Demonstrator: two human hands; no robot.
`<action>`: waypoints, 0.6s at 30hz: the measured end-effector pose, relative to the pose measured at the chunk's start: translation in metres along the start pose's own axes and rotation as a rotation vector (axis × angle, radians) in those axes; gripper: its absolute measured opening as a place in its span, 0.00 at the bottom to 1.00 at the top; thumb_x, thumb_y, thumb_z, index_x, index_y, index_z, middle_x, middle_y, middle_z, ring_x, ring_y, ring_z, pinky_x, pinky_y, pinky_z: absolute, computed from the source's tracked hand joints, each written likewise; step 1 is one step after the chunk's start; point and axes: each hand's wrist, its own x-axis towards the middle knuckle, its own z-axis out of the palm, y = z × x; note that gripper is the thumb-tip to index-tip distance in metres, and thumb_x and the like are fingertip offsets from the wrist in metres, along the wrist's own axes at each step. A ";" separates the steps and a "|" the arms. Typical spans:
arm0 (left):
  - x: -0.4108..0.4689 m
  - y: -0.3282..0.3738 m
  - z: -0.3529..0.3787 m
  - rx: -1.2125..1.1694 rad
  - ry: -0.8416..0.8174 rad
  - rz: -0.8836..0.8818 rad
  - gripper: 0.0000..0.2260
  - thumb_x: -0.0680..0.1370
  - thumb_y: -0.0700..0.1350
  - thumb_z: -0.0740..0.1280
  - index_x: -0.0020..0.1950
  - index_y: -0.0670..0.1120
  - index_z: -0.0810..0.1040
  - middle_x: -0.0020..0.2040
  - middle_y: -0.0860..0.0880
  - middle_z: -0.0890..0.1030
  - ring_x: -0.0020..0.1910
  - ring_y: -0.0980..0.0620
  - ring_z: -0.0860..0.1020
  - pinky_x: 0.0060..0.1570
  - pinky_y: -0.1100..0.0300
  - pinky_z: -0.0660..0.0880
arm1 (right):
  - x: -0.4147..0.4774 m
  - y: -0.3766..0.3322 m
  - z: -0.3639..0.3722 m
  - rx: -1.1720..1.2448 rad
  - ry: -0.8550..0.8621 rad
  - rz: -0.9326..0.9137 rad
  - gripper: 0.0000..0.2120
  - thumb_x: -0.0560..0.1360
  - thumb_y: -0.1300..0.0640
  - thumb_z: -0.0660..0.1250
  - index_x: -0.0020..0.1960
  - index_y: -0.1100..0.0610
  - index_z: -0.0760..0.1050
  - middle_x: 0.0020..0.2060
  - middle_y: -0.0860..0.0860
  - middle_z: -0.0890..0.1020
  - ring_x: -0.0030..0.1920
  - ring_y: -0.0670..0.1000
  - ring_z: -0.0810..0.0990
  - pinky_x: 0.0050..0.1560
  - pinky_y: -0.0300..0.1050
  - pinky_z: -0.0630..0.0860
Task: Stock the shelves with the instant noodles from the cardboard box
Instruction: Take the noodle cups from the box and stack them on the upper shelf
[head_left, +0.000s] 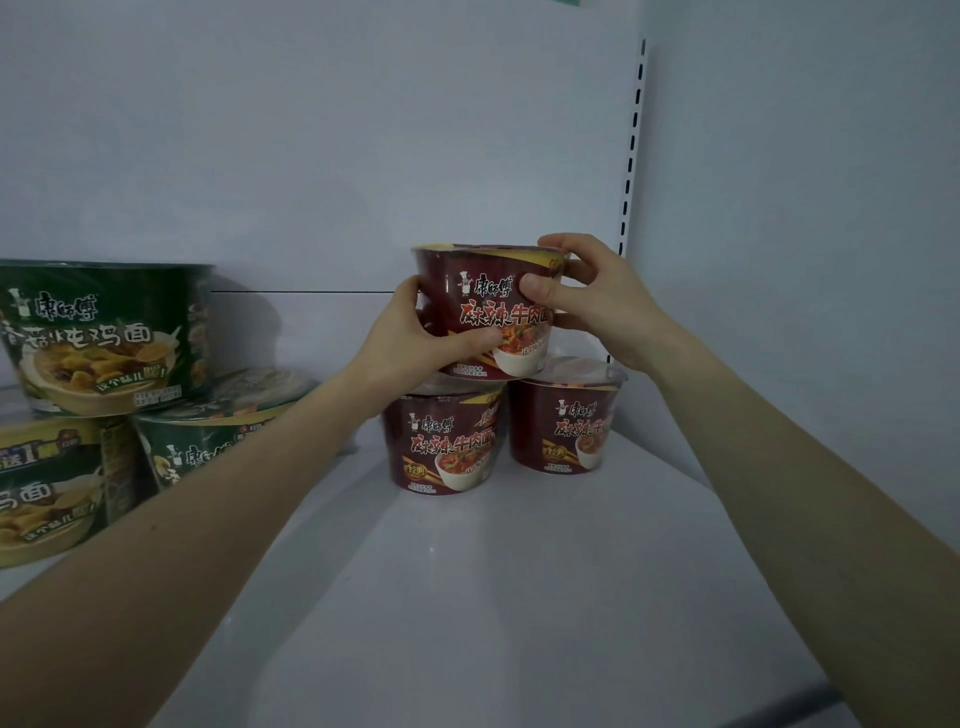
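Note:
A dark red instant noodle bowl sits atop two other red noodle bowls, one on the left and one on the right, near the back right of the white shelf. My left hand grips the top bowl's lower left side, thumb across its front. My right hand grips its right rim, thumb on the front label. The cardboard box is out of view.
Green noodle bowls are stacked at the left: one on top, two below. A slotted upright runs up the back right corner. The back panel is bare white.

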 end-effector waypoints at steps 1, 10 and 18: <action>0.000 -0.001 0.001 0.007 0.006 -0.002 0.29 0.65 0.47 0.77 0.61 0.47 0.67 0.48 0.57 0.76 0.45 0.65 0.76 0.36 0.73 0.74 | -0.001 0.000 0.001 -0.011 0.001 -0.002 0.20 0.69 0.56 0.72 0.59 0.50 0.70 0.55 0.49 0.76 0.58 0.49 0.76 0.51 0.45 0.80; 0.002 -0.001 -0.003 -0.006 0.159 0.011 0.31 0.64 0.49 0.78 0.61 0.45 0.68 0.49 0.57 0.76 0.47 0.63 0.75 0.42 0.69 0.73 | -0.016 0.026 -0.036 -0.372 0.036 0.102 0.20 0.77 0.53 0.62 0.68 0.54 0.68 0.66 0.51 0.73 0.65 0.47 0.70 0.63 0.40 0.66; 0.004 -0.001 -0.002 -0.029 0.178 0.021 0.30 0.64 0.49 0.78 0.60 0.45 0.68 0.49 0.56 0.76 0.48 0.62 0.76 0.45 0.66 0.74 | -0.037 0.062 -0.045 -0.722 -0.172 0.252 0.18 0.74 0.48 0.66 0.61 0.54 0.76 0.54 0.48 0.79 0.52 0.44 0.75 0.47 0.29 0.71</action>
